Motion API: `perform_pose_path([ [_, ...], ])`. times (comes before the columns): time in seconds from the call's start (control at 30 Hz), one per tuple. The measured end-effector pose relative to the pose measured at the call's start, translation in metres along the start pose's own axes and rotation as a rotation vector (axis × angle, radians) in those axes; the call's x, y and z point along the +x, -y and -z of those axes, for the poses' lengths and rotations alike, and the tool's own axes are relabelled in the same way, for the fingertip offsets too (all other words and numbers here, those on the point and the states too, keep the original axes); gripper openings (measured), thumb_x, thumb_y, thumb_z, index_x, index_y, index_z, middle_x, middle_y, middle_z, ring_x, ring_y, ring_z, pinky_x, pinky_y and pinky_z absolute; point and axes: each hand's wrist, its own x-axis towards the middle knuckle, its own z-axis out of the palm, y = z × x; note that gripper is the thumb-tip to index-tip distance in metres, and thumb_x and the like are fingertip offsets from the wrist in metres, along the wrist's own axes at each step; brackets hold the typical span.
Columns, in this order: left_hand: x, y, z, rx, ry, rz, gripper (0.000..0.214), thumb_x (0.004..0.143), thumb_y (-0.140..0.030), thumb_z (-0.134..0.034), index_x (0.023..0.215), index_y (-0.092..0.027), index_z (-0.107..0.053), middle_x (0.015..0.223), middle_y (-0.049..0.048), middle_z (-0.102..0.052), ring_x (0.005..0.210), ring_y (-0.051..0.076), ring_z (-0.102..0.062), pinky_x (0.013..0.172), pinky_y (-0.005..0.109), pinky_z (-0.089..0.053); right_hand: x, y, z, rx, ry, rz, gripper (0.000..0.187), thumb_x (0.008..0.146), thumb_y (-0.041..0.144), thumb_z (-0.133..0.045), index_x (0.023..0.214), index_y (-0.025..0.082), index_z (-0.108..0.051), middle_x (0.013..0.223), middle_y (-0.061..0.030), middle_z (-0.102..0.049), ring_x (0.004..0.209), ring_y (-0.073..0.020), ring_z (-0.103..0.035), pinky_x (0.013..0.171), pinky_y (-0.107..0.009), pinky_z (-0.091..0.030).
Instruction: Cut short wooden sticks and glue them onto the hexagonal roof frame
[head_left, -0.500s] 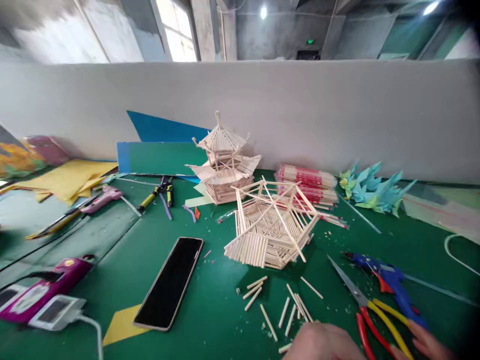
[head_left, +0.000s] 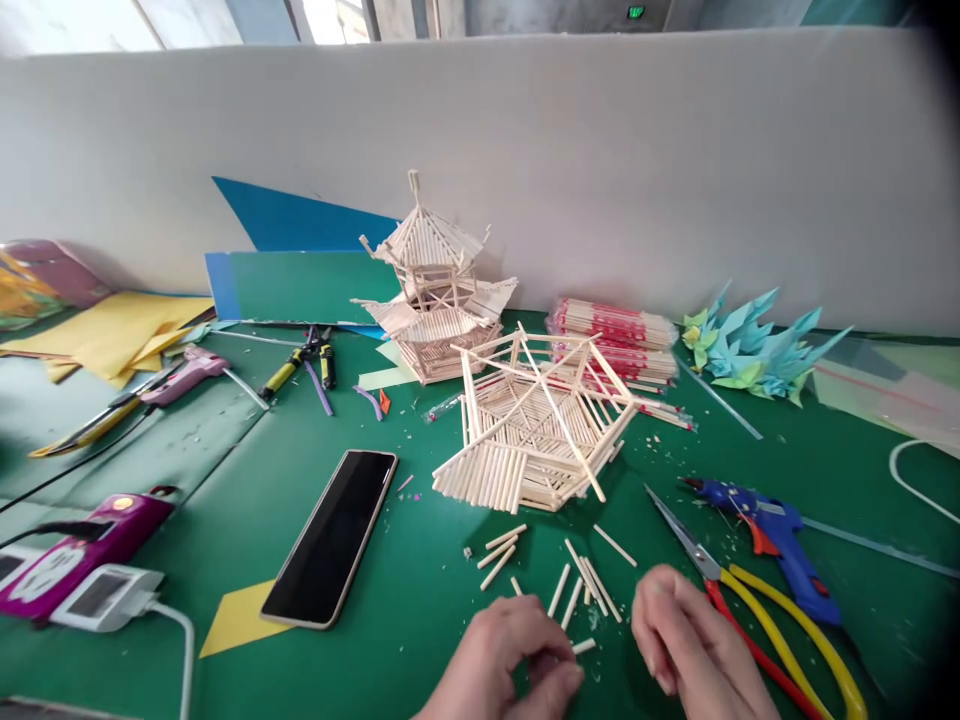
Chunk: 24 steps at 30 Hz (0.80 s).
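Curling my left hand (head_left: 499, 645) over cut wooden sticks (head_left: 558, 591) in front of the hexagonal stick model (head_left: 568, 425), I can't tell whether thumb and fingers grip one. My right hand (head_left: 697, 640), fingers loosely folded, contents hidden, is at the model's right front, just beside the scissors (head_left: 705, 562).

Short pale wooden sticks (head_left: 559, 591), matt; black rectangular phone (head_left: 330, 540), glossy; smooth green surface (head_left: 225, 555); yellow-and-red-handled scissors (head_left: 705, 563), metal blades.
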Motion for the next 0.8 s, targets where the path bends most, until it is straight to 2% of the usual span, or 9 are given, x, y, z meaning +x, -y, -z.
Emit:
perform_pose_path([
  [0.07, -0.005, 0.003, 0.010, 0.126, -0.016, 0.003, 0.018, 0.079, -0.020, -0.049, 0.068, -0.014, -0.062, 0.061, 0.0073, -0.062, 0.059, 0.016, -0.057, 0.057, 0.024, -0.044, 0.008, -0.010, 0.006, -0.147, -0.054, 0.100, 0.021, 0.084, 0.040, -0.044, 0.075, 0.022, -0.050, 0.062, 0.0013, -0.054, 0.053, -0.0124, -0.051, 0.048, -0.020, -0.044],
  [0.1, -0.008, 0.005, 0.014, 0.186, -0.033, 0.042, 0.016, 0.081, -0.019, -0.048, 0.073, -0.015, -0.062, 0.068, 0.0083, -0.063, 0.065, 0.018, -0.058, 0.061, 0.026, -0.044, 0.011, -0.016, 0.008, -0.233, -0.092, 0.141, 0.017, 0.082, 0.038, -0.047, 0.087, 0.022, -0.050, 0.073, -0.0017, -0.058, 0.062, -0.0148, -0.056, 0.055, -0.023, -0.047],
  [0.17, -0.013, 0.012, 0.022, 0.291, -0.072, 0.022, 0.012, 0.081, -0.018, -0.048, 0.079, -0.016, -0.060, 0.073, 0.0082, -0.063, 0.069, 0.019, -0.058, 0.064, 0.029, -0.045, 0.017, -0.028, 0.013, -0.401, -0.137, 0.184, 0.024, 0.082, 0.034, -0.048, 0.102, 0.021, -0.048, 0.088, -0.0062, -0.060, 0.073, -0.0180, -0.058, 0.064, -0.028, -0.049],
  [0.3, -0.012, 0.025, 0.027, 0.493, -0.123, -0.054, 0.009, 0.081, -0.016, -0.050, 0.085, -0.017, -0.058, 0.077, 0.0078, -0.062, 0.070, 0.020, -0.054, 0.067, 0.036, -0.043, 0.024, -0.041, 0.012, -0.599, -0.073, 0.229, 0.024, 0.083, 0.026, -0.046, 0.106, 0.019, -0.048, 0.087, -0.0066, -0.060, 0.076, -0.0187, -0.059, 0.069, -0.031, -0.050],
  [0.47, 0.008, 0.021, 0.013, 0.513, -0.113, -0.106, 0.011, 0.081, -0.012, -0.049, 0.082, -0.016, -0.059, 0.076, 0.0072, -0.062, 0.071, 0.020, -0.053, 0.066, 0.036, -0.043, 0.031, -0.027, -0.003, -0.668, 0.059, 0.359, 0.015, 0.085, 0.021, -0.041, 0.098, 0.020, -0.049, 0.079, -0.0044, -0.059, 0.069, -0.0175, -0.058, 0.063, -0.029, -0.048],
  [0.6, 0.018, 0.011, 0.006, 0.422, -0.178, -0.158, 0.012, 0.079, -0.010, -0.051, 0.079, -0.015, -0.061, 0.072, 0.0073, -0.062, 0.067, 0.019, -0.053, 0.064, 0.035, -0.042, 0.033, -0.012, -0.005, -0.608, 0.134, 0.325, 0.012, 0.087, 0.027, -0.039, 0.085, 0.022, -0.050, 0.070, -0.0013, -0.059, 0.064, -0.0166, -0.058, 0.059, -0.027, -0.047],
  [0.67, 0.018, 0.007, 0.008, 0.283, -0.264, -0.117, 0.011, 0.079, -0.012, -0.051, 0.077, -0.015, -0.061, 0.071, 0.0071, -0.061, 0.066, 0.019, -0.054, 0.063, 0.033, -0.043, 0.032, -0.012, 0.003, -0.592, 0.103, 0.291, 0.015, 0.087, 0.031, -0.039, 0.082, 0.023, -0.051, 0.069, -0.0005, -0.059, 0.062, -0.0158, -0.058, 0.057, -0.026, -0.047],
  [0.7, 0.017, 0.005, 0.011, 0.156, -0.296, -0.033, 0.010, 0.080, -0.013, -0.051, 0.078, -0.015, -0.061, 0.073, 0.0073, -0.060, 0.067, 0.018, -0.055, 0.061, 0.030, -0.043, 0.032, -0.015, 0.010, -0.604, 0.047, 0.286, 0.015, 0.087, 0.033, -0.040, 0.085, 0.023, -0.052, 0.071, -0.0011, -0.060, 0.064, -0.0159, -0.059, 0.058, -0.026, -0.047],
  [0.8, 0.013, 0.003, 0.017, -0.229, -0.403, 0.224, 0.013, 0.081, -0.024, -0.053, 0.075, -0.017, -0.062, 0.068, 0.0024, -0.056, 0.062, 0.014, -0.052, 0.056, 0.024, -0.041, 0.029, -0.036, 0.043, -0.751, -0.246, 0.315, 0.025, 0.082, 0.040, -0.045, 0.097, 0.021, -0.052, 0.088, -0.0073, -0.061, 0.077, -0.0208, -0.059, 0.064, -0.031, -0.049],
])
